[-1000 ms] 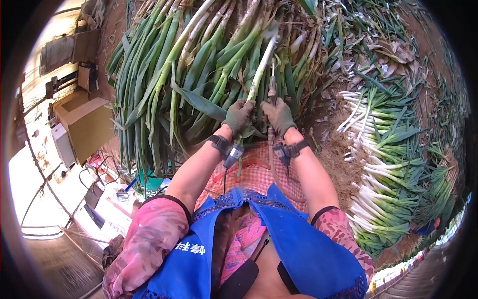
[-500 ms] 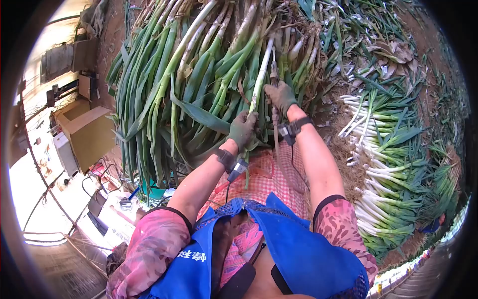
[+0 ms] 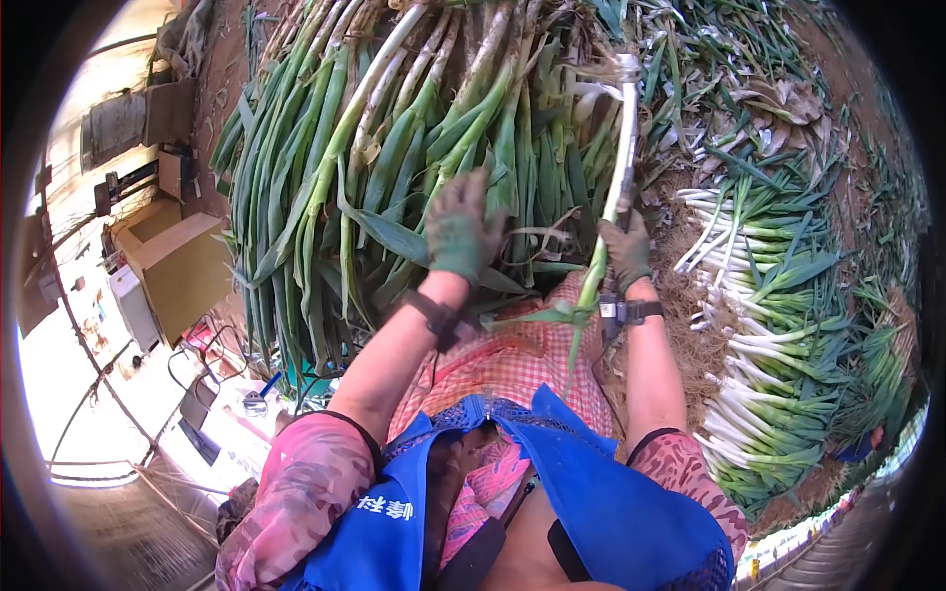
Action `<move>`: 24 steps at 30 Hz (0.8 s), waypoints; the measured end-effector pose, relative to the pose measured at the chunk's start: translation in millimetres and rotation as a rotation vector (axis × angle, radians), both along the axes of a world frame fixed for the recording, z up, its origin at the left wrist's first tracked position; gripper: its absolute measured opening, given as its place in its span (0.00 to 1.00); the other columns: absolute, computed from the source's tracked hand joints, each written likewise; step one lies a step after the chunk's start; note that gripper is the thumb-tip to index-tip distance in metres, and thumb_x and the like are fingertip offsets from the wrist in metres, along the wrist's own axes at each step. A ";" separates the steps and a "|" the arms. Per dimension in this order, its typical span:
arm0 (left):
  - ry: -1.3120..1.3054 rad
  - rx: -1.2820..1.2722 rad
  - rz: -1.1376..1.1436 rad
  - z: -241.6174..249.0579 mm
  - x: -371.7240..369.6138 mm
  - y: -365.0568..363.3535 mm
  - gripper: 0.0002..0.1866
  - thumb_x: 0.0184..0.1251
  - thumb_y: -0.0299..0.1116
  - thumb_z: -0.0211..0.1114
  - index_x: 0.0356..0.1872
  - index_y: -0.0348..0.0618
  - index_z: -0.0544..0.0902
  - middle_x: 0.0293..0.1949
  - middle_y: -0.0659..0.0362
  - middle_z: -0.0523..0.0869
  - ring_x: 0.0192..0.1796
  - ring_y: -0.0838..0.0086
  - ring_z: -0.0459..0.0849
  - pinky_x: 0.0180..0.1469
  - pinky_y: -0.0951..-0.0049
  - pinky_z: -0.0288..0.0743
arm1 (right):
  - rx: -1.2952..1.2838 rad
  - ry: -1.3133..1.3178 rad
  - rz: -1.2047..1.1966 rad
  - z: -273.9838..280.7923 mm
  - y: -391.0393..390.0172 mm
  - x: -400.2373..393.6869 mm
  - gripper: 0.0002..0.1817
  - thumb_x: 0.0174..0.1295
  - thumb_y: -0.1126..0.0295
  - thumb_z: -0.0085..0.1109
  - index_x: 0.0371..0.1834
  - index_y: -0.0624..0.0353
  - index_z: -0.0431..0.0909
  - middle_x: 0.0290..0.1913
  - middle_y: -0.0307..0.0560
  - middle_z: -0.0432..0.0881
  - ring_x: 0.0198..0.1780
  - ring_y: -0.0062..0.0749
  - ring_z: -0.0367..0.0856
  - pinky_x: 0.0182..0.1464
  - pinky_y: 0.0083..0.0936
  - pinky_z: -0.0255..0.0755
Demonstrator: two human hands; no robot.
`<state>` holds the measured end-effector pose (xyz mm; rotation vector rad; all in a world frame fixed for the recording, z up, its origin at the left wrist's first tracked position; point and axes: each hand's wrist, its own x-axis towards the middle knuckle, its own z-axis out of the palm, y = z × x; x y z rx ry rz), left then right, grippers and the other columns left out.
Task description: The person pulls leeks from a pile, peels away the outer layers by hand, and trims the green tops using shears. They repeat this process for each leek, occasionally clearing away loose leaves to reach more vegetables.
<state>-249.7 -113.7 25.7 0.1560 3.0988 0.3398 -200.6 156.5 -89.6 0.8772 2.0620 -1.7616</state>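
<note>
My right hand (image 3: 627, 248), in a dirty green glove, is closed round a long onion stalk (image 3: 617, 167) with a white shaft and roots at the top. The slim tool at this hand is mostly covered by it. My left hand (image 3: 461, 229), gloved too, has its fingers spread and holds nothing; it is over the front of the big pile of unpeeled green onions (image 3: 394, 148). Green leaves of the held stalk hang down over the pink checked cloth (image 3: 493, 369) on my lap.
Peeled white onions (image 3: 749, 345) lie in a long row on the right, with cut roots (image 3: 690, 335) beside them. Leaf scraps (image 3: 690, 79) cover the ground at the upper right. An open cardboard box (image 3: 182, 271) and cables are on the left.
My left hand has let go of the stalk, opened and moved slightly up and left. My right hand has moved right and slightly down, with the stalk now in it.
</note>
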 end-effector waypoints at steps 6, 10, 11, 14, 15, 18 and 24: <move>-0.570 -0.180 0.191 -20.6 -74.7 -32.5 0.29 0.54 0.41 0.72 0.59 0.46 0.76 0.59 0.46 0.79 0.58 0.50 0.81 0.57 0.53 0.76 | 0.324 -0.256 0.207 46.8 8.8 -31.7 0.26 0.53 0.55 0.67 0.50 0.62 0.76 0.40 0.54 0.86 0.41 0.42 0.85 0.47 0.36 0.76; -0.719 0.281 0.312 12.2 -45.6 -38.3 0.26 0.47 0.39 0.71 0.50 0.40 0.82 0.47 0.43 0.87 0.51 0.55 0.86 0.55 0.61 0.78 | -0.164 -0.131 0.192 72.8 -40.9 -2.4 0.18 0.61 0.65 0.64 0.51 0.60 0.76 0.38 0.37 0.81 0.39 0.21 0.80 0.42 0.20 0.74; -0.733 0.444 0.345 -2.5 -20.4 -46.8 0.28 0.46 0.39 0.71 0.51 0.39 0.81 0.46 0.43 0.87 0.49 0.55 0.87 0.53 0.62 0.79 | -0.403 -0.048 0.145 57.8 -54.3 21.3 0.17 0.62 0.69 0.62 0.53 0.62 0.74 0.37 0.38 0.80 0.39 0.23 0.80 0.42 0.21 0.75; -0.751 0.614 0.492 -30.0 25.4 -53.4 0.31 0.46 0.36 0.71 0.56 0.37 0.78 0.43 0.45 0.87 0.44 0.56 0.87 0.51 0.63 0.79 | -0.536 -0.192 0.227 102.3 -88.8 40.2 0.16 0.63 0.74 0.60 0.54 0.63 0.73 0.36 0.38 0.80 0.34 0.23 0.81 0.40 0.22 0.76; -0.752 0.618 0.545 -29.7 28.7 -47.7 0.32 0.45 0.35 0.71 0.57 0.37 0.77 0.43 0.46 0.87 0.43 0.56 0.87 0.50 0.63 0.79 | -0.519 -0.205 0.210 114.8 -97.0 47.7 0.16 0.62 0.71 0.62 0.51 0.63 0.73 0.34 0.40 0.80 0.33 0.22 0.80 0.38 0.23 0.75; -0.751 0.970 0.685 -22.7 25.5 -25.3 0.34 0.46 0.32 0.70 0.60 0.36 0.74 0.42 0.48 0.87 0.42 0.57 0.87 0.50 0.63 0.79 | -0.432 -0.176 0.236 122.3 -99.2 63.7 0.16 0.62 0.67 0.63 0.48 0.63 0.73 0.30 0.42 0.81 0.31 0.23 0.80 0.36 0.25 0.75; -0.590 0.527 0.463 -33.5 45.3 -23.8 0.35 0.56 0.35 0.67 0.66 0.34 0.70 0.52 0.45 0.85 0.49 0.56 0.87 0.52 0.64 0.79 | -0.319 -0.127 0.239 109.9 -104.2 18.4 0.16 0.62 0.66 0.62 0.48 0.63 0.74 0.26 0.43 0.80 0.27 0.25 0.80 0.34 0.27 0.76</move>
